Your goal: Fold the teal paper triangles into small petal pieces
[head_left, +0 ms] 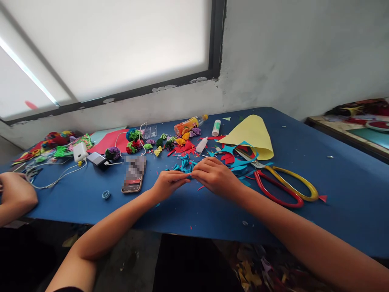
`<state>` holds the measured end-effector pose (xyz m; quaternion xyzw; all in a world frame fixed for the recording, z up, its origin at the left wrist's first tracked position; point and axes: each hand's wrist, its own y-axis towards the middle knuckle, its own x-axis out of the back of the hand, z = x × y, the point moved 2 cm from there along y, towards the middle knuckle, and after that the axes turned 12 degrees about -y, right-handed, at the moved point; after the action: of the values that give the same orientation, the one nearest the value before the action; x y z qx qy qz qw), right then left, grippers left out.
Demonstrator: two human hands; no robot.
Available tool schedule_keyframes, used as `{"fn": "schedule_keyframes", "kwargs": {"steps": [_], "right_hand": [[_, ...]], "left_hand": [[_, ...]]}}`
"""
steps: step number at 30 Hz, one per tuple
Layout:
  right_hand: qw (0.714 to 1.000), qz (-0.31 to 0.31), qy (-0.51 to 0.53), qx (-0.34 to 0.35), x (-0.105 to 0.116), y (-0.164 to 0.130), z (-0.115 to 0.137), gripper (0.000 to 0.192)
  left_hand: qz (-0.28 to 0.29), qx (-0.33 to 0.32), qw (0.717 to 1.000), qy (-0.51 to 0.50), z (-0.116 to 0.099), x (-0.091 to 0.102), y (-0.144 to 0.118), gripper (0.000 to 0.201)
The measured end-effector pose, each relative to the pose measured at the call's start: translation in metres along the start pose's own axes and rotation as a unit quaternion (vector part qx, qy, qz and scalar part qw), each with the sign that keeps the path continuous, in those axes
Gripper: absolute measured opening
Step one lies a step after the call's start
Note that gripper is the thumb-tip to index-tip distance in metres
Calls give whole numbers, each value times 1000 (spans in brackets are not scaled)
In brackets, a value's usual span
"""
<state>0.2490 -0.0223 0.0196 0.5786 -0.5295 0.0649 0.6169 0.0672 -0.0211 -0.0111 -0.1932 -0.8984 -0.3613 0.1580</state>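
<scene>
Both the left hand (168, 183) and right hand (214, 175) pinch one small teal paper piece (189, 176) over the counter (340, 178), scissors (282, 182) just right.

A blue table (334, 182) fills the middle of the frame. Right of centre lie big scissors (282, 184) with one red and one yellow handle, just below a curled yellow paper sheet (253, 134). At upper centre — an orange drink bottle (190, 125). Left of centre, a phone (133, 174); further left — paper flowers (60, 144).
</scene>
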Motion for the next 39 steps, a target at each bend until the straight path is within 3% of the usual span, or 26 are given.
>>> {"fn": "schedule_keyframes", "kwargs": {"steps": [4, 8, 16, 23, 29, 35, 39], "right_hand": [[999, 2, 23, -23, -2, 0, 2, 24], [990, 13, 114, -80, -9, -1, 1, 24], [936, 84, 299, -163, -11, 1, 1, 18], [898, 102, 351, -244, -15, -1, 7, 14], [890, 112, 358, -258, -14, 0, 10, 12], [889, 101, 379, -235, -16, 1, 14, 13], [865, 88, 410, -275, -21, -2, 8, 11]], "left_hand": [[-24, 6, 1000, 17, -1, 1, 0, 24], [-41, 16, 998, 34, -1, 1, 0, 24], [-34, 56, 997, 42, 1, -1, -2, 31], [-31, 130, 991, -2, 0, -3, -2, 34], [-34, 205, 976, -64, 0, -9, -3, 41], [-14, 208, 975, -75, 4, -11, -4, 41], [-33, 187, 981, -36, -3, -4, 0, 38]]}}
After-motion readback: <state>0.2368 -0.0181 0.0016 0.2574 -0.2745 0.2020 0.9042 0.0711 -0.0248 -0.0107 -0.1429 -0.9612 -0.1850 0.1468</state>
